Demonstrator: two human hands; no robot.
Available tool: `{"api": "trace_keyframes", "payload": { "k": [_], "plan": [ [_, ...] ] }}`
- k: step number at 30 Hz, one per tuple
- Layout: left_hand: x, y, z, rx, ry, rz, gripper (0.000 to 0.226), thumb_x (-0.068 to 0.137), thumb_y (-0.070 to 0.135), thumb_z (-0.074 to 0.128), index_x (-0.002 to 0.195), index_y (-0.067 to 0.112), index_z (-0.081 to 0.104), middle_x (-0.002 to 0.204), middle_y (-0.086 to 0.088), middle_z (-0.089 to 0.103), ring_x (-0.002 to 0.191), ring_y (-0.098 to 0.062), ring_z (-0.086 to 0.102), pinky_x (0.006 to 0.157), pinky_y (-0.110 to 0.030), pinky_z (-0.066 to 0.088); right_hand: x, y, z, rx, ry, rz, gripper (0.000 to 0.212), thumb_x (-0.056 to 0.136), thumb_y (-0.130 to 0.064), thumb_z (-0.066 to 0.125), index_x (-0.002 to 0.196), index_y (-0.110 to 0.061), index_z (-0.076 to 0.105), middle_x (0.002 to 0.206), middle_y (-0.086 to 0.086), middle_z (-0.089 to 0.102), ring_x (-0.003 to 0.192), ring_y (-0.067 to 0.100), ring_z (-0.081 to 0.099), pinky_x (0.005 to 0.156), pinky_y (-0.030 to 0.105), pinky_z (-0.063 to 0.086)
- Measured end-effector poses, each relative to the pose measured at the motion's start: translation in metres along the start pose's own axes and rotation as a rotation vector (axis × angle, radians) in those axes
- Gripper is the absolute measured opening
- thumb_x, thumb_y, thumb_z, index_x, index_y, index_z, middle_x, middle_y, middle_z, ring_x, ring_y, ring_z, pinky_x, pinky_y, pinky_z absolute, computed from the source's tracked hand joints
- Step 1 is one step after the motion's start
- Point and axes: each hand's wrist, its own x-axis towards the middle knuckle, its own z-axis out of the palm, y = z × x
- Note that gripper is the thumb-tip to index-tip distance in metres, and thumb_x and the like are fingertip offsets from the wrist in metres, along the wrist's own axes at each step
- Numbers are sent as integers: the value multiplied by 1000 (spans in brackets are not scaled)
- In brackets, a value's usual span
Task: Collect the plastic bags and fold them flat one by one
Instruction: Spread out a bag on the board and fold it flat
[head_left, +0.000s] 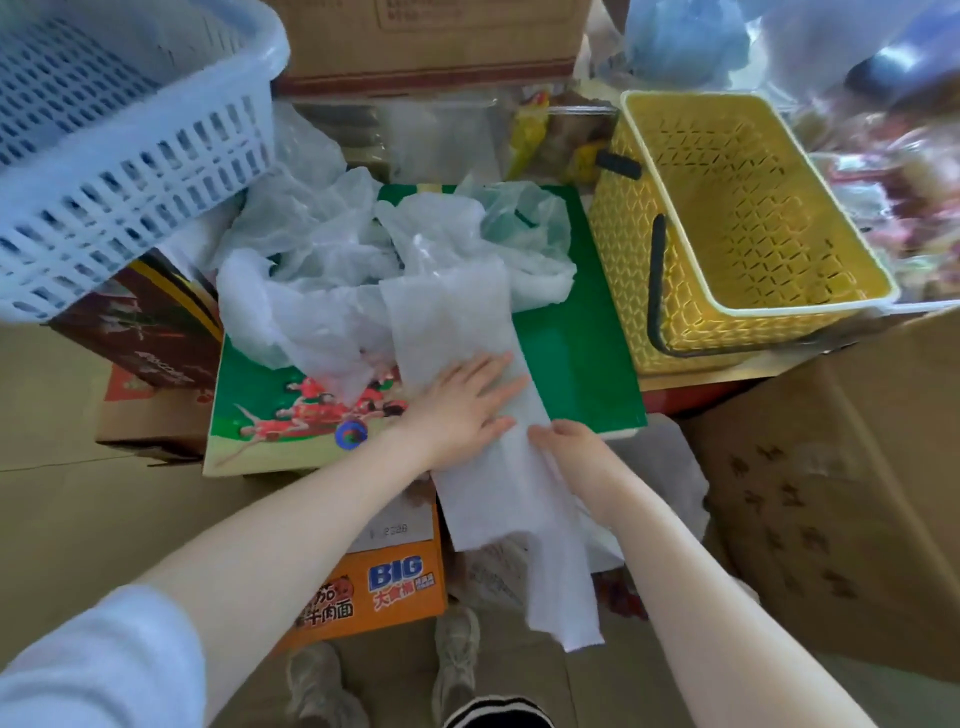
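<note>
A long white plastic bag lies stretched flat across the green box top and hangs over its front edge, its handles dangling toward the floor. My left hand presses flat on the bag with straight fingers. My right hand pinches the bag's right edge at the front rim of the box. Behind them a heap of crumpled translucent bags covers the back of the box.
A yellow basket stands to the right, a blue lattice basket at upper left. Cardboard boxes crowd the right side; an orange box sits below the green one. My shoes are on the floor.
</note>
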Motion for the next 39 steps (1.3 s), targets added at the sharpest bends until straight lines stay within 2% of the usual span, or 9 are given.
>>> {"api": "trace_keyframes", "payload": {
  "k": [3, 8, 13, 17, 22, 27, 31, 35, 39],
  "plan": [
    [10, -4, 19, 53, -28, -55, 66, 91, 61, 17, 146, 33, -6, 155, 2, -17, 142, -18, -16, 113, -36, -10, -2, 11, -10, -29, -14, -49, 28, 90, -14, 59, 115, -5, 52, 98, 13, 67, 83, 24, 67, 76, 40, 57],
    [14, -6, 26, 164, -1, -32, 103, 59, 86, 6, 145, 33, -14, 153, 4, -22, 141, -19, -19, 114, -41, -9, -35, 23, -42, -64, -210, -145, 53, 90, -3, 56, 130, -29, 33, 76, 4, 69, 64, 17, 65, 54, 24, 53],
    [13, -6, 27, 163, 25, -3, 104, 59, 88, 7, 143, 32, -19, 147, 6, -28, 141, -20, -19, 112, -39, -13, -43, 15, -56, -106, -421, -236, 37, 93, 5, 47, 114, -20, 61, 93, -2, 72, 92, 11, 69, 74, 21, 54],
    [16, -10, 24, 190, -27, -5, 88, 78, 76, 27, 134, 34, -26, 149, 5, -27, 141, -22, -19, 111, -38, -15, -29, 24, -45, -135, -362, -344, 59, 88, 13, 49, 125, -32, 49, 110, -1, 64, 107, 8, 61, 90, 22, 50],
    [14, -16, 19, -169, 101, 60, 82, 75, 63, 54, 145, 30, 24, 153, 9, 0, 143, -15, -3, 112, -32, -9, -8, 40, -31, -717, -65, -649, 66, 81, -2, 64, 133, -36, 43, 109, -4, 38, 96, 15, 45, 75, 20, 46],
    [0, -22, 14, -634, 217, 23, 31, 80, 13, 70, 110, 15, 65, 136, -1, 48, 130, -9, 32, 112, -31, 21, 8, 42, -22, -986, 97, -1119, 13, 67, -22, 67, 80, -21, 66, 119, 2, 48, 112, 27, 40, 88, 36, 34],
    [-18, -20, 7, -765, 354, -68, 9, 87, 17, 61, 90, 16, 70, 113, 11, 59, 110, -3, 51, 95, -23, 37, 0, 26, -27, -551, -48, -858, 18, 70, 2, 66, 64, -14, 60, 71, 1, 61, 69, 7, 51, 61, 24, 40],
    [-41, -9, -4, -1132, 165, -111, 56, 78, 76, 33, 101, 35, 63, 110, 10, 66, 107, -5, 58, 95, -20, 41, -3, 15, -26, -138, -9, -359, 34, 92, -7, 50, 59, -11, 45, 51, 2, 40, 45, 9, 39, 48, 26, 32],
    [-49, -2, 8, -1289, 164, -134, 84, 61, 91, 28, 110, 32, 60, 109, 26, 64, 107, 8, 55, 93, -12, 40, 7, 8, -16, -149, 98, -111, 40, 95, -34, 48, 62, -11, 45, 51, -3, 43, 43, 12, 42, 43, 24, 32]
  ]
}}
